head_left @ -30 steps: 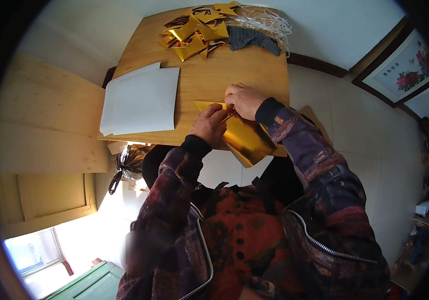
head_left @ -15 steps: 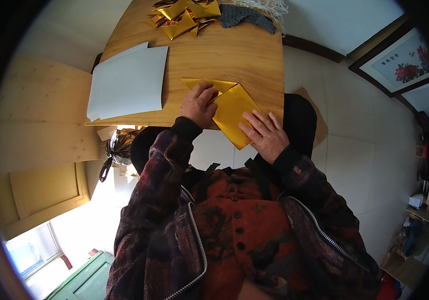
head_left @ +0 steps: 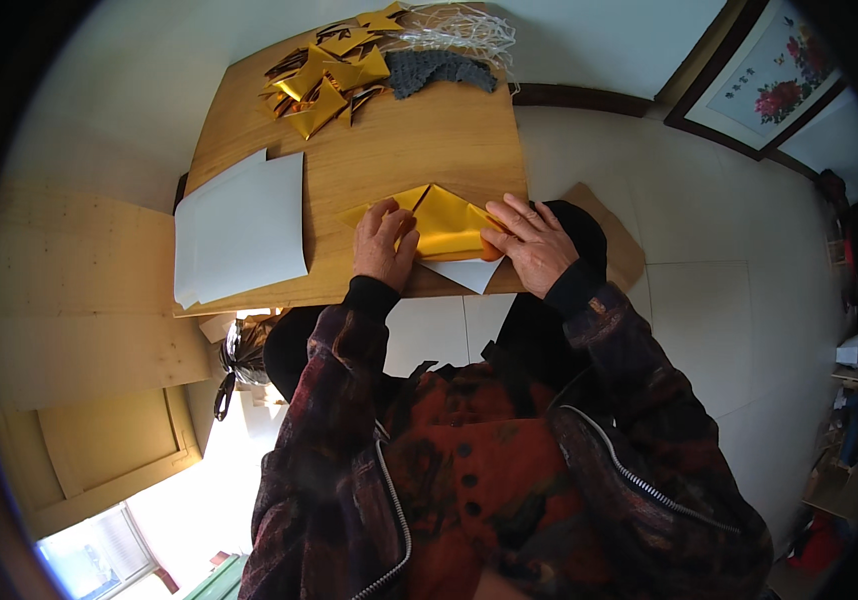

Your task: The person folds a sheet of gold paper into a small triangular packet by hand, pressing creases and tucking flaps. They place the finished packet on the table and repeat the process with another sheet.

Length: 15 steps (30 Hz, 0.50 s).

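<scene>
A sheet of gold foil paper (head_left: 444, 222), partly folded, lies at the near edge of the wooden table (head_left: 429, 130). Its near part curves up and over, and a white corner of its underside (head_left: 467, 274) shows below the curve. My left hand (head_left: 385, 244) grips the left part, its fingers bent over the gold surface. At the right end my right hand (head_left: 532, 245) pinches the curved edge, the outer fingers stretched out. The fingertips under the paper are partly hidden.
White sheets (head_left: 241, 232) are stacked at the table's left. Folded gold paper pieces (head_left: 324, 82) are heaped at the far side, beside a grey knitted cloth (head_left: 439, 72) and white shredded strips (head_left: 459, 32). A black plastic bag (head_left: 245, 350) hangs below the table's left corner.
The gold paper has turned and its near part is now bent upward, showing a white underside. Both hands have shifted with it. The view has tilted, so the table appears lower and further left.
</scene>
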Tool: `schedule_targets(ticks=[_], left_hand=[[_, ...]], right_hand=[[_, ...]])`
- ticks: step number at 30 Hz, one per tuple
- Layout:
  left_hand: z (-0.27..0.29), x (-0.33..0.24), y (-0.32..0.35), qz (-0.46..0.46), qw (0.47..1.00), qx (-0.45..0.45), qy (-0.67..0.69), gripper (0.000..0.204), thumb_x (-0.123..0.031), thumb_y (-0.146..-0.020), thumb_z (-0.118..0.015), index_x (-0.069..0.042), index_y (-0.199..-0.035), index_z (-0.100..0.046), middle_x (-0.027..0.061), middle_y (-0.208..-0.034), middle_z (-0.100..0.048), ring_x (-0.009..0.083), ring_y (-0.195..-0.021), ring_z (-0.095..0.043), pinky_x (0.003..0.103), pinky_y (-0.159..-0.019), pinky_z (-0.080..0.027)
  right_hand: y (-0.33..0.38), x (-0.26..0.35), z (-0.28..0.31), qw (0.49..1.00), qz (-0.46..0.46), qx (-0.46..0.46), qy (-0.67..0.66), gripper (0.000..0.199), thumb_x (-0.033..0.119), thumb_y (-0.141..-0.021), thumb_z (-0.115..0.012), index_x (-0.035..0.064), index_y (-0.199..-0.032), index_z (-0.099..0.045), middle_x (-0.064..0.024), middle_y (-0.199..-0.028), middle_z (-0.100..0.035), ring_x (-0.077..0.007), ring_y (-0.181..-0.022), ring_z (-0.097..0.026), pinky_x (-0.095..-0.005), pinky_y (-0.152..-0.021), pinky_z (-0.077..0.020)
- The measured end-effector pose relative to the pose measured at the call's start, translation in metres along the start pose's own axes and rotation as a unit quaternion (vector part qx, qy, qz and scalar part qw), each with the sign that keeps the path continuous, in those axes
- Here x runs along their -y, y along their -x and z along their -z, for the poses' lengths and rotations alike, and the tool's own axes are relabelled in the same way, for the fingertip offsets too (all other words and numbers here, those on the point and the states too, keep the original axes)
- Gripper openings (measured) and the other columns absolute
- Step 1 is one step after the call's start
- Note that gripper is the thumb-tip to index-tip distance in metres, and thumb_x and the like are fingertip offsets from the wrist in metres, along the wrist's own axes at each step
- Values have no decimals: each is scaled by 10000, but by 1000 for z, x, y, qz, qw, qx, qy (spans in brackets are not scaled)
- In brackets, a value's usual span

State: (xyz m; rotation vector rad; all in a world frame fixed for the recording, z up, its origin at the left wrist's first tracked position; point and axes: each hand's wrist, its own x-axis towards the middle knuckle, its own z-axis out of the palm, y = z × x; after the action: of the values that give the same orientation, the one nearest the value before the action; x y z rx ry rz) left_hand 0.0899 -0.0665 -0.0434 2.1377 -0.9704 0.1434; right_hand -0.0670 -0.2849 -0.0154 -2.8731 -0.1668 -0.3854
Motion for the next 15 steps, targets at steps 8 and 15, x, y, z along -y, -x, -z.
schedule_targets(ticks=[8,15], left_hand=[[19,-15,13,-44,962,220,-156,678,-592,-800,-640,-291,-1388,-488,51,-1552,-299,343,-1454,-194,651,-1117,-95],[28,-26,10,-68,950,253,-172,791,-545,-734,-733,-280,-1420,-442,60,-1569,-258,363,-1461,-159,647,-1122,-94]], right_hand=[[24,5,2,997,-1,41,-60,431,41,-830,-562,82,-1259,-587,-76,-1454,-432,-254,-1382,-354,-461,-1106,-306],[33,16,0,993,24,53,-105,490,169,-822,-660,239,-1301,-585,-92,-1486,-368,-308,-1414,-266,-570,-1099,-263]])
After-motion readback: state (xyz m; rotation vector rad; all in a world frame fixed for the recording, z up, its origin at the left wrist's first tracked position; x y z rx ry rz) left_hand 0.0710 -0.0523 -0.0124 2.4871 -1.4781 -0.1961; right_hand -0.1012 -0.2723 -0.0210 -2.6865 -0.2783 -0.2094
